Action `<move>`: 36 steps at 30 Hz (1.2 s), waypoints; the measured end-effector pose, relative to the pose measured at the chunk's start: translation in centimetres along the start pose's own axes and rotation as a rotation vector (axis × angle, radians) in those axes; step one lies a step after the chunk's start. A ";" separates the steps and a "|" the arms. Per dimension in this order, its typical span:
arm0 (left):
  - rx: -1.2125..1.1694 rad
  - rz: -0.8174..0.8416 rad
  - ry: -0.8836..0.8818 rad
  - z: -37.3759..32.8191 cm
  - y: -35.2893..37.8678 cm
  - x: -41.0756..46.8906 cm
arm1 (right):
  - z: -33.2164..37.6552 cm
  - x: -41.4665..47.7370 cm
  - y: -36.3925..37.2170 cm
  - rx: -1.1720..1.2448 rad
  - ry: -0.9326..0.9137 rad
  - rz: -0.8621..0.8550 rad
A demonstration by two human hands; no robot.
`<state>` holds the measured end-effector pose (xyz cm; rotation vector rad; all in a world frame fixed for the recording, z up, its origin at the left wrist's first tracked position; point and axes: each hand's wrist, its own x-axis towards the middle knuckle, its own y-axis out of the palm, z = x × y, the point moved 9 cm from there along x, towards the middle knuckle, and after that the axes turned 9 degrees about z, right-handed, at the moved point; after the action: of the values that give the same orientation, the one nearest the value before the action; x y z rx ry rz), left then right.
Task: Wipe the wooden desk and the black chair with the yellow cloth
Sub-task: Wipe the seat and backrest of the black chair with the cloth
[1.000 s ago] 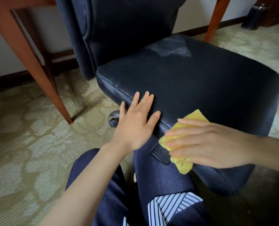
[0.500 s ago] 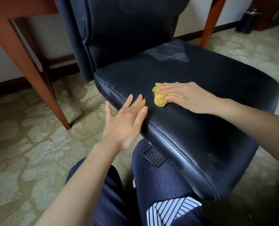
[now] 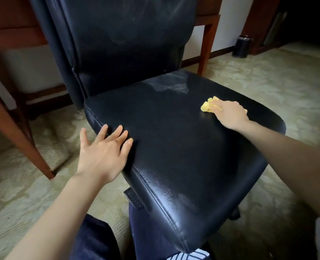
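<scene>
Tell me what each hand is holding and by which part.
The right hand holds the yellow cloth, bunched under its fingers against the black chair seat; one crumpled end sticks out. The left hand rests flat on the seat edge, holding nothing.

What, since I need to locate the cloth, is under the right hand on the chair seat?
The yellow cloth, bunched, sticks out beyond the right hand on the black chair seat. Its middle is hidden beneath the palm.

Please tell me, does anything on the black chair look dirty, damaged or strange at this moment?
Yes. A pale, whitish smear lies at the back of the black chair seat, near the backrest; it looks unwiped. The right hand holds the yellow cloth to its right.
</scene>
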<state>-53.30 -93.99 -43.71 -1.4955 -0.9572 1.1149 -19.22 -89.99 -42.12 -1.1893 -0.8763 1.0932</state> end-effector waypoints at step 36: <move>-0.304 -0.238 0.086 -9.8 4.4 -4.5 | -2.1 -22.1 2.5 0.136 -0.044 -0.627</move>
<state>-44.90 -101.56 -46.51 -1.6052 -1.2493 0.7526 -23.58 -111.82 -44.38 -0.7016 -1.0929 0.6518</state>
